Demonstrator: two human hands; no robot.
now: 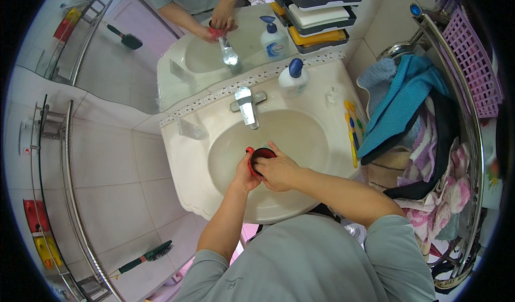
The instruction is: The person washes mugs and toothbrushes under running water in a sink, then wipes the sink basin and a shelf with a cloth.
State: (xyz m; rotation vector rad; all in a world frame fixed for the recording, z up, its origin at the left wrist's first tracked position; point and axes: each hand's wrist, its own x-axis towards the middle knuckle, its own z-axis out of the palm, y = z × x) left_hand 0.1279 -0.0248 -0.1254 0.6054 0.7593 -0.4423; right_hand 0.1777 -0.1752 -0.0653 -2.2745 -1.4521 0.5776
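Observation:
Over the oval basin of the white washbasin (189, 181), my left hand (247, 173) holds a red cup (263, 154) with a dark rim, its mouth facing up toward me. The fingers of my right hand (279, 169) reach inside the cup; whether they hold anything in there is hidden. Just beyond both hands stands the chrome faucet (247, 107). A pump bottle (293, 78) with a blue top is behind the basin, right of the faucet. Several toothbrushes (352, 129) lie on the right edge of the washbasin.
Towels (402, 101) hang from a curved metal rail on the right, beside a purple plastic basket (472, 60). Stacked soap trays (322, 24) stand at the back. A clear object (191, 128) sits left of the basin. A green hairbrush (147, 257) hangs lower left. The mirror (132, 68) reflects the hands.

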